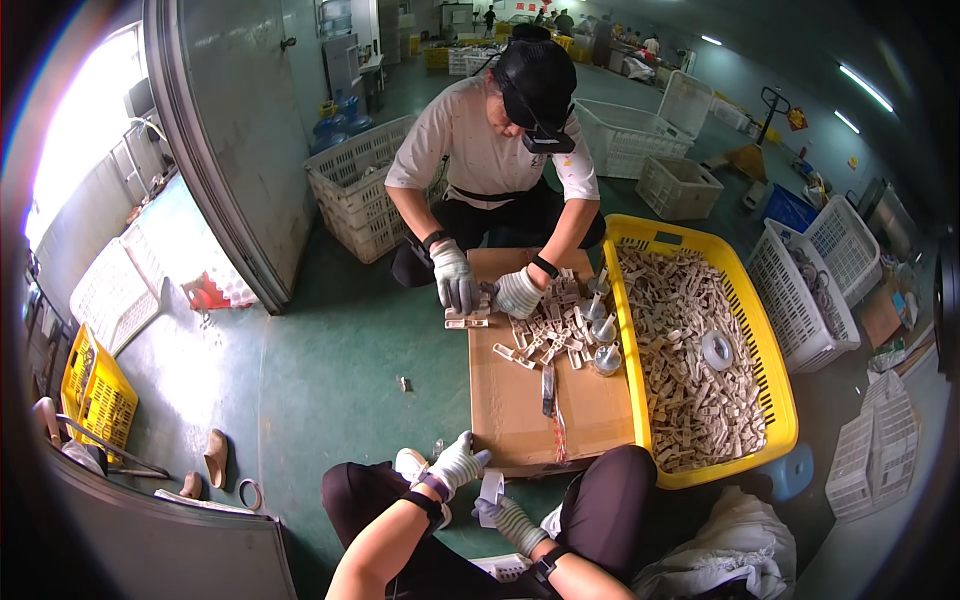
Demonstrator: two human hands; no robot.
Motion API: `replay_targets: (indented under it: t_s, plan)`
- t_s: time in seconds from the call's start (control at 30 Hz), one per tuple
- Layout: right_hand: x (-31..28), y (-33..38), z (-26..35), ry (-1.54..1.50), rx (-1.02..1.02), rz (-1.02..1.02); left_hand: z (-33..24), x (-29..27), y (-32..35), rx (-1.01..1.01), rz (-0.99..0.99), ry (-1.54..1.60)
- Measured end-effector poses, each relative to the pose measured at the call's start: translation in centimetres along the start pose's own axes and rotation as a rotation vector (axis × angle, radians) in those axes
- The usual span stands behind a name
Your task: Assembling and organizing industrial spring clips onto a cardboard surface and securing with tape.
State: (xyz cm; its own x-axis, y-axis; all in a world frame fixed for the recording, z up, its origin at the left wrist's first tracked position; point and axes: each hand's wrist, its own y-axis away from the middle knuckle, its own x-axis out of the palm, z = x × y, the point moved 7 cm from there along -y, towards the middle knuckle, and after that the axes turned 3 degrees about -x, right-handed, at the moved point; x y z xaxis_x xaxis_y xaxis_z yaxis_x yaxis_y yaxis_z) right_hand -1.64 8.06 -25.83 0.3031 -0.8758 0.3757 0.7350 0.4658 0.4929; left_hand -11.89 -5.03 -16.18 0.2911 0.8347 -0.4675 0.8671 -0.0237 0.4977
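Just off the near left corner of a cardboard box (510,425) is my left hand (457,468), in a striped work glove, its thumb and forefinger apart and nothing visible between them. To its right, my right hand (512,522), also gloved, pinches a small whitish translucent flat piece (491,486) that stands up from the fingers. On the box lies a loose heap of beige plastic clip-like parts (555,335). A dark narrow tool (548,390) and a red-and-white strip (560,437) lie nearer me on the cardboard.
Across the box a squatting co-worker's gloved hands (456,280) handle similar parts. A yellow crate (783,400) full of beige parts stands at right, with a tape roll (717,350) on top. Clear round-based holders (606,358) line its edge. A white sack (725,545) lies near right.
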Motion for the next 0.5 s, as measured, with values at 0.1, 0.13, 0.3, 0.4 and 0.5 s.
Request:
replay_targets:
  t_s: [0.1,0.13,0.3,0.4,0.5]
  plan:
    - [0.0,0.1,-0.1,-0.007,-0.004,-0.002,0.1,0.1,-0.2,-0.003,-0.007,-0.02]
    - [0.0,0.1,0.0,-0.006,-0.007,-0.006,0.1,0.1,-0.3,0.0,-0.006,-0.025]
    - [0.3,0.1,0.5,0.048,0.016,-0.008,1.5,0.3,-1.2,0.027,-0.044,-0.031]
    - [0.0,0.0,0.2,0.028,0.01,-0.007,1.1,0.4,-1.1,0.017,-0.024,-0.066]
    - [0.1,0.0,0.2,0.018,0.008,-0.005,1.2,0.4,-1.0,-0.009,-0.025,-0.032]
